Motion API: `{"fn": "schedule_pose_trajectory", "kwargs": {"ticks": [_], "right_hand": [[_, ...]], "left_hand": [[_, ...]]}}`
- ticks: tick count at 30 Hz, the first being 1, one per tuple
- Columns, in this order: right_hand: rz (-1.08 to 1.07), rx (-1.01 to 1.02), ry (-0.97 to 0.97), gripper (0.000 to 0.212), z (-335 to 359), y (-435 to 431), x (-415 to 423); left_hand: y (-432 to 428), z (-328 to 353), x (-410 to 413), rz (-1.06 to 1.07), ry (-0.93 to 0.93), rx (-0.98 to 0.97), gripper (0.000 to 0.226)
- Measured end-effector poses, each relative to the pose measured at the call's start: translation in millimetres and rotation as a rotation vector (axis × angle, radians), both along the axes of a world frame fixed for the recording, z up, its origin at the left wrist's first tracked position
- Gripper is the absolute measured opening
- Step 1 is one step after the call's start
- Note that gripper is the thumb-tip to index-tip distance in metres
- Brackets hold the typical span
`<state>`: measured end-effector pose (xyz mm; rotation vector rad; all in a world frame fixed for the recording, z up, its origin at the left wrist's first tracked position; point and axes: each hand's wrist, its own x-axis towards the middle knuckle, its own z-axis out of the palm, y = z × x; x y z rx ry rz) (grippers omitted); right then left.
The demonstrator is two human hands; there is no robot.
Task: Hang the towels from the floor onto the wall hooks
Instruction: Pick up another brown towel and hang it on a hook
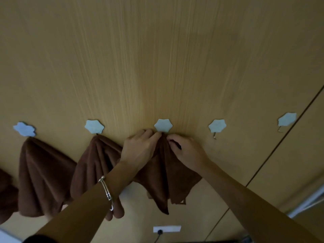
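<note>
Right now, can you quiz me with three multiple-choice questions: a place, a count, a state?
1. Where do the left hand and right hand meet? A at the middle hook; B on a shelf; C in a basket.
2. How many hooks in view are bare? A none; B two; C four.
3. The held towel is: A folded flat; B rolled up; C pinched and draping.
1 A: fingers bunch cloth under it. 2 B: fourth hook and fifth hook carry nothing. 3 C: both hands pinch its top.

Home: wood-panel wall [157, 58], towel hooks [217, 126]
</note>
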<state>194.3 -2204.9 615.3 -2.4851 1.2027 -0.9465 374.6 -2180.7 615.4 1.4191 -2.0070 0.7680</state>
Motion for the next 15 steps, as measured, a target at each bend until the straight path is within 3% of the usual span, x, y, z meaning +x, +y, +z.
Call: {"fn": "schedule_pose_trajectory", "kwargs": {"ticks": [4,7,10,15], "right_hand": [[-0.046,0.050,0.011,0.022,1.9,3.8,6.4],[-0.129,-0.171,0.158,0.012,2.9,6.7,11.7],[-0.124,-0.303,0.154,0.010,0.0,8.9,14.2],[-0.058,-0.067,0.022,0.026,2.9,16.5,18.9]], "left_hand": [[4.9,-11.1,-2.2,-0.004,0.063,0.033,0.025],[8.2,-14.0,-4.7,0.038,0.066,0.061,0.025],[11.1,-9.5,-5.8,0.042,0.104,0.105,0.031],[21.7,-9.0,-16.6,-0.115,0.243,0.284,0.047]]}}
